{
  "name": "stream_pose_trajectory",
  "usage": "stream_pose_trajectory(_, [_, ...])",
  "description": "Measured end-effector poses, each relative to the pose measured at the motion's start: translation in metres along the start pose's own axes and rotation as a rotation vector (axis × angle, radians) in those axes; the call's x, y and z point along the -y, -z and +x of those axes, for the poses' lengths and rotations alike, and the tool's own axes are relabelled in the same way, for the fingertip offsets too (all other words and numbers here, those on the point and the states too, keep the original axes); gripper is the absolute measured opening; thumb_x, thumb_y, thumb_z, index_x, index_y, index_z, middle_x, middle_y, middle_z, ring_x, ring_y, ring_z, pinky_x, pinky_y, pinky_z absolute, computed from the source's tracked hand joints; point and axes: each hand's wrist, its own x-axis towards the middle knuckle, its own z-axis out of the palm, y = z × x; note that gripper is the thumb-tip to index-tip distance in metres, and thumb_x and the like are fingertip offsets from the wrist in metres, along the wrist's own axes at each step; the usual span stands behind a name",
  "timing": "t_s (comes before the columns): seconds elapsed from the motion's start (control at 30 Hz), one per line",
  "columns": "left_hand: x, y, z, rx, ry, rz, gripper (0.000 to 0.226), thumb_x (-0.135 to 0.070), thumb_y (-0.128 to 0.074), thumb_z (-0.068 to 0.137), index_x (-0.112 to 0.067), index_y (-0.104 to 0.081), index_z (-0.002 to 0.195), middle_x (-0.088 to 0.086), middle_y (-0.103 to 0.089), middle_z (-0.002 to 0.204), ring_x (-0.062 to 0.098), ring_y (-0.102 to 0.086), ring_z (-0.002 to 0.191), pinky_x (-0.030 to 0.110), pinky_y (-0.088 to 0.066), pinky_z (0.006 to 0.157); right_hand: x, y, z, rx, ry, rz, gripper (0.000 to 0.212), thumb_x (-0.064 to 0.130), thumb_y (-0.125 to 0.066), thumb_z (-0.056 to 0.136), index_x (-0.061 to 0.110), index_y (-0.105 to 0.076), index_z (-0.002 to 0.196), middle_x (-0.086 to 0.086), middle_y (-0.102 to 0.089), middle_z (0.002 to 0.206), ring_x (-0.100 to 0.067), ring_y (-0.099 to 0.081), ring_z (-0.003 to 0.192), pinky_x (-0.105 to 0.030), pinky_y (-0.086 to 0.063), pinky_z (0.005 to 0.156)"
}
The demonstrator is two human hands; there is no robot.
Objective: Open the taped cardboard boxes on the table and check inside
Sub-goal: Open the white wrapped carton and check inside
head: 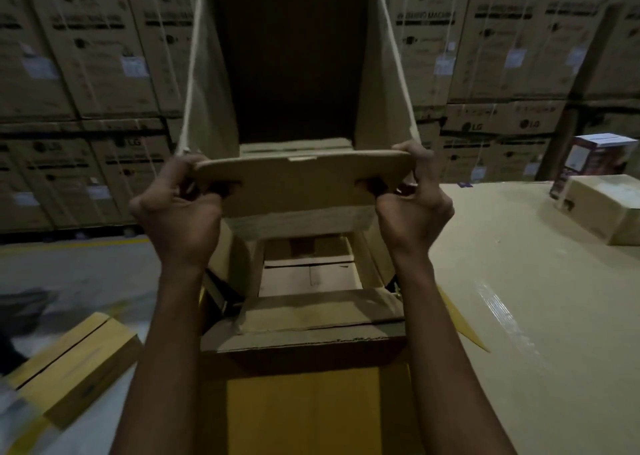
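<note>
Warehouse, walls lined with stacked cartons (104,56). The open box (308,316) stands at the left edge of the table (519,281), with bare cardboard visible inside. The left hand (176,212) and right hand (415,202) each grasp one end of a raised flap (301,184) above it. A smaller box (602,212) lies at the far right.

Dim warehouse, wall of stacked LG cartons (104,56), grey floor (86,274), faint yellow line (69,246)
</note>
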Motion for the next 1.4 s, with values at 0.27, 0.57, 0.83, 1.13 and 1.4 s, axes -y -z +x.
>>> stream_pose_trajectory(0.27, [0.049, -0.021, -0.026, 0.252, 0.158, 0.13, 0.042, -0.031, -0.095, 0.065, -0.029, -0.069, 0.099, -0.003, -0.074, 0.092, 0.017, -0.073, 0.087, 0.042, -0.063, 0.075, -0.044, -0.008, -0.031, 0.26, -0.209, -0.164, 0.072, 0.037, -0.092, 0.071, 0.043, -0.053, 0.131, 0.005, -0.075, 0.111, -0.023, -0.074, 0.092, -0.044, -0.061, 0.087])
stream_pose_trajectory(0.57, [0.076, -0.032, -0.055, 0.705, 0.317, 0.309, 0.034, -0.039, -0.073, 0.091, -0.034, -0.062, 0.123, -0.001, -0.066, 0.116, 0.022, -0.061, 0.107, 0.039, -0.05, 0.088, -0.081, 0.001, -0.035, 0.77, -0.518, -0.315, 0.05, 0.037, -0.09, 0.076, 0.041, -0.057, 0.113, 0.005, -0.065, 0.122, -0.026, -0.059, 0.12, -0.049, -0.056, 0.097])
stream_pose_trajectory(0.83, [0.079, -0.036, -0.064, 0.728, 0.302, 0.368, 0.019, -0.039, -0.05, 0.105, -0.021, -0.047, 0.1, 0.006, -0.057, 0.1, 0.033, -0.057, 0.102, 0.043, -0.041, 0.082, -0.091, -0.005, -0.05, 0.735, -0.44, -0.236, 0.039, 0.06, -0.073, 0.086, 0.036, -0.057, 0.112, 0.005, -0.065, 0.119, -0.021, -0.061, 0.112, -0.053, -0.058, 0.09])
stream_pose_trajectory(1.13, [0.069, -0.049, -0.047, 0.866, 0.504, 0.42, 0.022, -0.037, -0.045, 0.107, -0.018, -0.041, 0.117, 0.017, -0.059, 0.116, 0.036, -0.056, 0.104, 0.04, -0.039, 0.076, -0.089, -0.02, -0.042, 0.681, -0.465, -0.364, 0.03, 0.06, -0.064, 0.094, 0.04, -0.065, 0.117, 0.003, -0.066, 0.126, -0.027, -0.058, 0.12, -0.039, -0.042, 0.082])
stream_pose_trajectory(1.4, [0.024, -0.047, -0.073, 0.72, 0.367, 0.505, 0.072, -0.045, -0.062, 0.097, -0.024, -0.026, 0.155, 0.015, 0.003, 0.169, 0.037, 0.003, 0.155, 0.057, -0.006, 0.125, -0.076, 0.018, -0.058, 0.527, -0.462, -0.227, 0.057, 0.05, -0.071, 0.092, 0.049, -0.048, 0.144, 0.003, -0.057, 0.143, -0.023, -0.057, 0.125, -0.049, -0.055, 0.096])
